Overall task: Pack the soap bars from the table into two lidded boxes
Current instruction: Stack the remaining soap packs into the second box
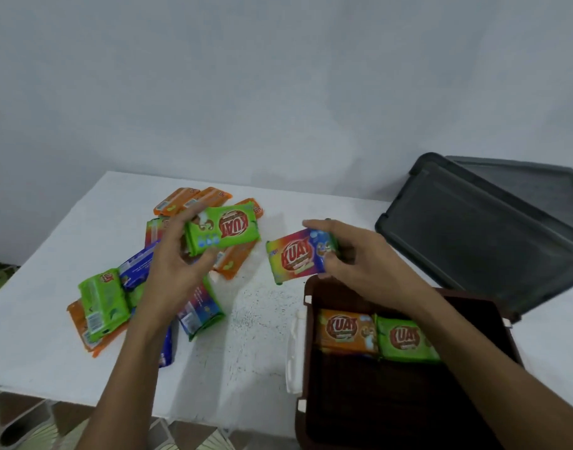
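A pale, bare wall stands behind a white desk. On its left part lies a loose pile of wrapped soap bars, orange, green and blue, overlapping at all angles.

The left hand is over the pile, its fingers curled round one end of a green bar with the thumb underneath. This bar is clear of the heap. Its long axis runs left to right, rising a little to the right, and its label faces up but reads upside down.

The right hand pinches the right end of a rainbow bar just beyond the far left corner of the open brown box at near right. The label reads upright and the long axis runs left to right. That likely suits the box, where an orange bar and a green boxed bar lie flat, side by side and label up along the far wall, with the same heading. Holding each bar by one end leaves its free end to go in first.

A dark grey lid lies tilted at far right, probably set aside to keep the box open.
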